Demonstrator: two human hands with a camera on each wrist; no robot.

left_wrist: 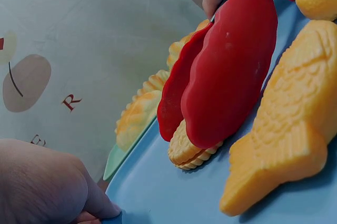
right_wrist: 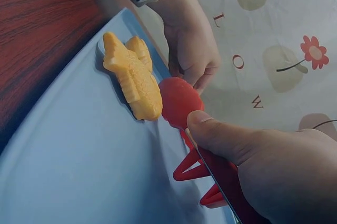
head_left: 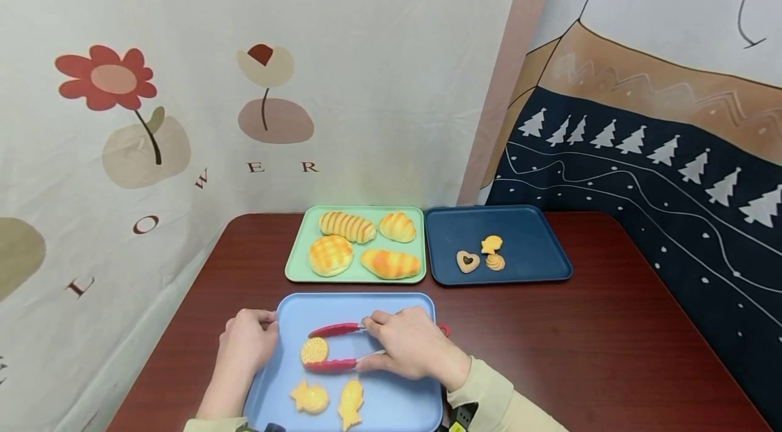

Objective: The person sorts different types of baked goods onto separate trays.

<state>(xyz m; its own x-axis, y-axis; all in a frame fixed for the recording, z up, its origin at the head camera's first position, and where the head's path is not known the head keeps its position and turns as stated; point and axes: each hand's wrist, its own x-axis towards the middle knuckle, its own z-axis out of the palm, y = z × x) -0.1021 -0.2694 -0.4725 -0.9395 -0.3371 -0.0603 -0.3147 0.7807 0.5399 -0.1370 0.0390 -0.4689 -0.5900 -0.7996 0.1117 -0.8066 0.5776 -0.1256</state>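
Note:
My right hand [head_left: 409,344] holds a pair of red-tipped tongs [head_left: 332,331], thumb on one arm and fingers on the other. The tongs' two tips stand on either side of a round sandwich cookie [head_left: 314,350] lying on the light blue tray [head_left: 391,408]. In the left wrist view the cookie [left_wrist: 194,150] shows two layers under the red tips; whether both tips touch it I cannot tell. At the tray's left rim, my left hand [head_left: 247,340] pinches the edge. Two yellow fish-shaped cookies [head_left: 310,398] lie nearer me on the same tray.
Behind stands a green tray [head_left: 293,272] with several breads. To its right, a dark blue tray [head_left: 531,242] bears a heart cookie [head_left: 468,261], a small fish cookie [head_left: 491,244] and a swirl cookie [head_left: 495,262]. Brown tabletop [head_left: 611,350] extends to the right; a printed curtain hangs behind.

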